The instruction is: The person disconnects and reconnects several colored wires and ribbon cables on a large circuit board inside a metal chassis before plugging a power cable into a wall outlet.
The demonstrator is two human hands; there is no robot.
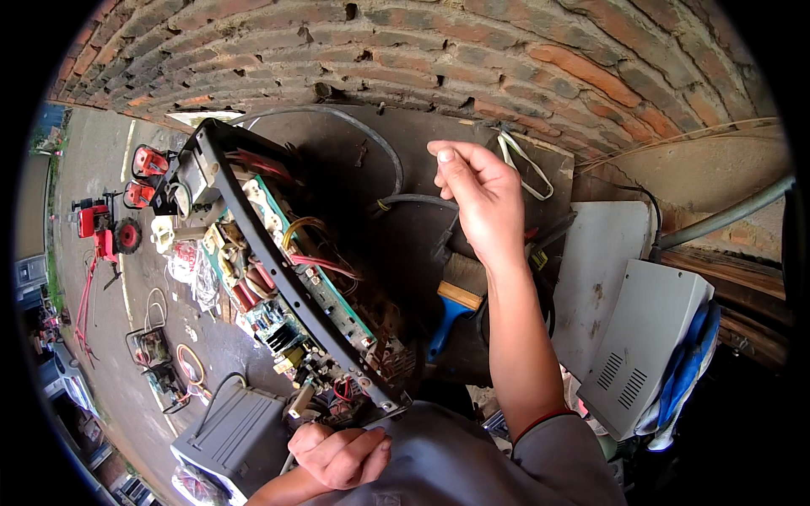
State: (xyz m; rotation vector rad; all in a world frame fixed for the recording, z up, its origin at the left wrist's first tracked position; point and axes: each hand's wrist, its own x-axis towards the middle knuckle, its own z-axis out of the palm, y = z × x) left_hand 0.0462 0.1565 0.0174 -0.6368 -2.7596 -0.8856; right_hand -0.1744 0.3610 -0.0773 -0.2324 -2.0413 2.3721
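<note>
Left hand [340,455] curled, right hand [483,198] pinched; can't tell whether either grips. Chassis [294,291] beyond left hand, likely uncovered for reaching circuit boards [277,325].

The left hand [340,455] curls beside an opened circuit-board unit [287,266]; the right hand [477,190], fingers bent, is beyond a blue-handled brush [452,314].

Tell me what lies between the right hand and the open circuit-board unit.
In the head view, a thick grey cable curves through the dark stretch between the right hand and the open circuit-board unit.
</note>
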